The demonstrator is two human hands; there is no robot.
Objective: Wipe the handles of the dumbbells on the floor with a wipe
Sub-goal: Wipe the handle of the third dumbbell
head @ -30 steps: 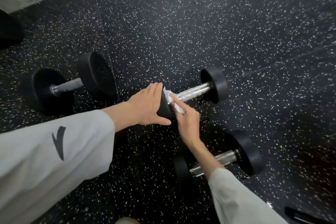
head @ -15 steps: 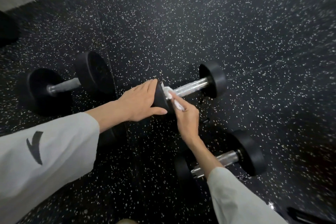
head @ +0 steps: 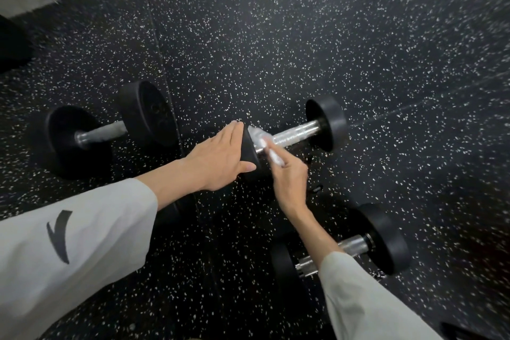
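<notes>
- Fingers (head: 269, 150) of the right hand (head: 289, 176) are pinching a small white wipe (head: 258, 135) against the near end of the steel handle (head: 292, 134), right where it meets the inner weight; how fully they are closing round the bar is blurred, so I cannot tell
- Left hand (head: 218, 160) is lying flat, fingers together and extended, pressing on the outer face of that near weight (head: 249, 150), with the thumb tucked under its edge, bracing rather than gripping
- Middle dumbbell (head: 327, 125) is resting on the speckled floor (head: 303, 36), its handle mostly bare beyond the wipe
- Doing this well probably means keeping the left palm pushing so the dumbbell is not rolling, then dragging the wipe along the whole knurled length toward the far weight while twisting round the bar
- Larger dumbbell (head: 110, 131) is lying to the left and another dumbbell (head: 386, 240) is sitting nearer, partly under the right sleeve (head: 367, 298); both handles are waiting, judging by the task
</notes>
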